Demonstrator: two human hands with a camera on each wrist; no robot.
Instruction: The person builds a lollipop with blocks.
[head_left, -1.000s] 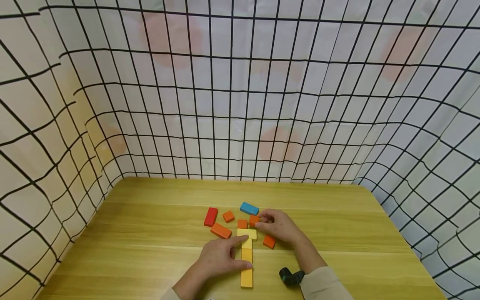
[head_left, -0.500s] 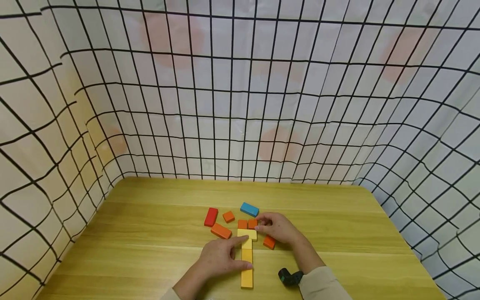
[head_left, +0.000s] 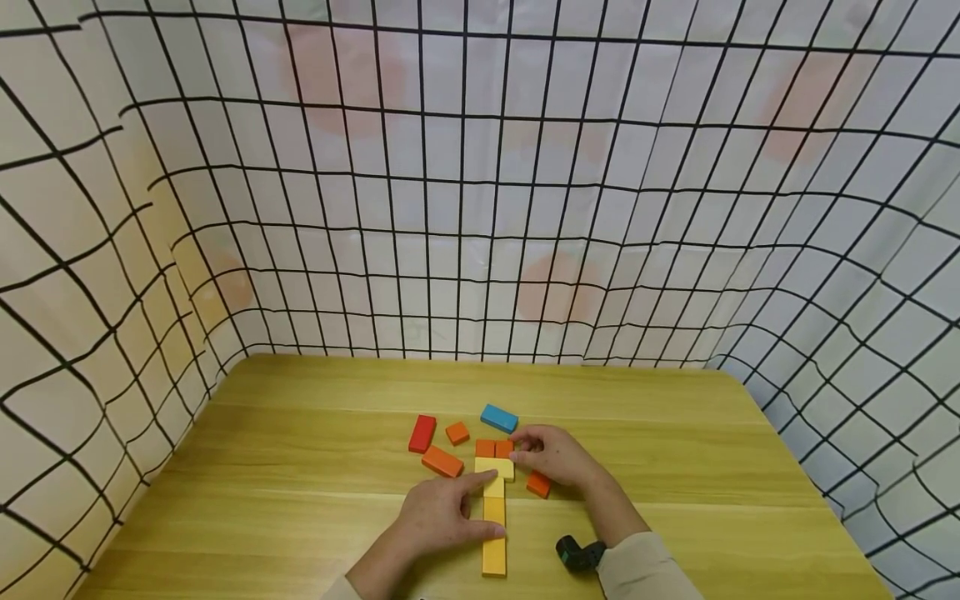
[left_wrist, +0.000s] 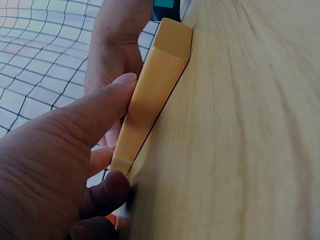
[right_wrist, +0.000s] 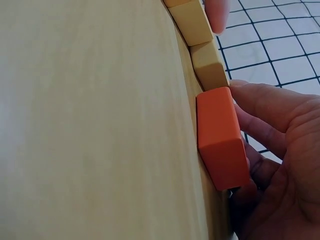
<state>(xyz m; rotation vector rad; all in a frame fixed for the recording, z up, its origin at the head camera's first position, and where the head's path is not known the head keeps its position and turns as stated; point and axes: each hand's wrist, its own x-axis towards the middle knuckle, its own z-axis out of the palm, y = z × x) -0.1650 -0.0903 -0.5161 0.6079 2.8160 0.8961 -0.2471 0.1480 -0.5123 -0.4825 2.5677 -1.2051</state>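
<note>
A straight column of yellow blocks point(head_left: 493, 557) runs up the table, topped by a pale yellow block point(head_left: 504, 467) lying crosswise. My left hand point(head_left: 438, 515) rests along its left side, index finger extended onto the pale blocks and thumb on a yellow block point(left_wrist: 155, 85). Just beyond the crosswise block, two small orange blocks sit side by side. My right hand point(head_left: 558, 457) pinches the right-hand orange block point(head_left: 504, 448) between thumb and index finger; the left-hand orange block point(head_left: 484, 448) touches it. Under my right hand lies another orange block point(head_left: 538, 484), large in the right wrist view point(right_wrist: 220, 135).
Behind the orange pair lies a blue block point(head_left: 499, 418). To the left are a red block point(head_left: 422, 434), a small orange block point(head_left: 457, 432) and a longer orange block point(head_left: 442, 462). Black-gridded white walls point(head_left: 480, 208) enclose the wooden table point(head_left: 300, 417).
My right hand has brought its orange block slightly left and nearer, closing the gap to the orange block beside it. The left hand has stayed put.
</note>
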